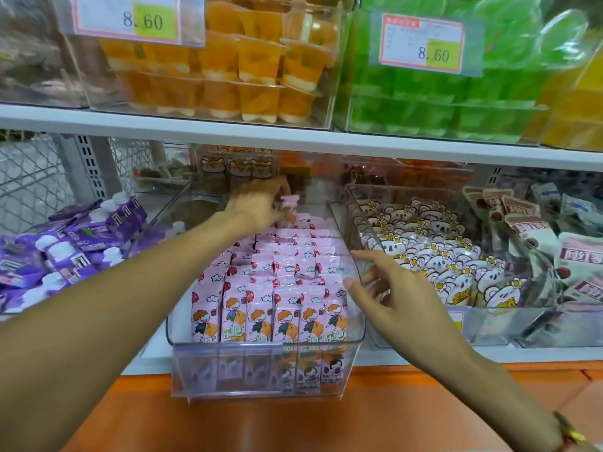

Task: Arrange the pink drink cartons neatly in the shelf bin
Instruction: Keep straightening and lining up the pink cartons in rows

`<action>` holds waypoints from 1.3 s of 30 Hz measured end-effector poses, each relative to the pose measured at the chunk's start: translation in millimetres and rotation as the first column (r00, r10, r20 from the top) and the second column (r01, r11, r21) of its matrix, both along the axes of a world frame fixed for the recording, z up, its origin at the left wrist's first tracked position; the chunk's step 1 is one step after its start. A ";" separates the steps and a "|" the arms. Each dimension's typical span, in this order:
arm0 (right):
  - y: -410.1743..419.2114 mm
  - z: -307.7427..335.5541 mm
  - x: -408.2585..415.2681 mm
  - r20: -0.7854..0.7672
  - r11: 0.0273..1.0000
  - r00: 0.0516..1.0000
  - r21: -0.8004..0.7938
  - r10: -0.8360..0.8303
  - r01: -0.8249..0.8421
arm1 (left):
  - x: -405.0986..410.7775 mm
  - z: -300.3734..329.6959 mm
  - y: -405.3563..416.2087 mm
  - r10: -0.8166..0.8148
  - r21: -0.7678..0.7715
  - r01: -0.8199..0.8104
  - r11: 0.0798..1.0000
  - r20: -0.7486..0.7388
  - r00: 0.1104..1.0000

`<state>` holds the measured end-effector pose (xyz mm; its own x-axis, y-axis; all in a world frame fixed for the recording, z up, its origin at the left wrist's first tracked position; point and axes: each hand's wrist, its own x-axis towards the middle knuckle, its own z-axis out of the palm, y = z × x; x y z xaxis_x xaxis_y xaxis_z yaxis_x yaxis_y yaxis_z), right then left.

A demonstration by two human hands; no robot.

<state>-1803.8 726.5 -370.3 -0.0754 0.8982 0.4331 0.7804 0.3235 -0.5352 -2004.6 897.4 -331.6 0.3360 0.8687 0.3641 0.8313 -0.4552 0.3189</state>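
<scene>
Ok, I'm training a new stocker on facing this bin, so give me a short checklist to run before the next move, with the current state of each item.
1. Left hand has a grip on a pink carton at the back of the bin: ok.
2. Right hand free, fingers spread by the clear bin's right wall: ok.
3. Front row of pink cartons upright and facing forward: ok.
4. Middle rows even: not ok, a few near the right side sit tilted.
5. Free slot at the back for the held carton: cannot tell, the left hand hides it.
6. Neighbouring koala-pack bin clear of pink cartons: ok.
</scene>
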 end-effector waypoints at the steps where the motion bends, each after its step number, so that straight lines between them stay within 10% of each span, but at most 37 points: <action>1: 0.0 0.4 -0.2 -0.002 1.000 1.000 0.001 -0.002 0.002 | -1.3 -4.7 2.4 0.010 -0.039 -0.013 0.999 -0.087 0.996; 5: 0.3 0.8 -1.4 -0.011 1.000 1.000 -0.002 -0.008 0.008 | -4.3 -14.6 6.6 -0.049 -0.202 -0.015 0.979 -0.311 0.949; 13: 0.6 4.6 -2.0 0.052 0.999 0.998 -0.035 -0.035 0.037 | -1.6 -8.3 2.8 -0.044 -0.042 0.030 0.999 -0.407 0.913; 24: -0.2 11.4 -3.6 0.093 0.985 0.980 -0.002 -0.173 0.174 | -12.1 -5.8 -10.3 0.042 -0.117 -0.027 0.993 0.132 0.990; 30: -4.2 18.2 -8.3 0.110 0.976 0.976 0.129 -0.187 0.173 | -10.5 16.3 -29.4 0.101 -0.132 -0.020 0.991 0.647 0.756; 39: -16.0 28.9 -49.2 -0.080 0.965 0.991 0.248 0.105 -0.083 | -19.6 8.4 -140.2 -0.078 0.124 -0.087 0.988 0.908 0.411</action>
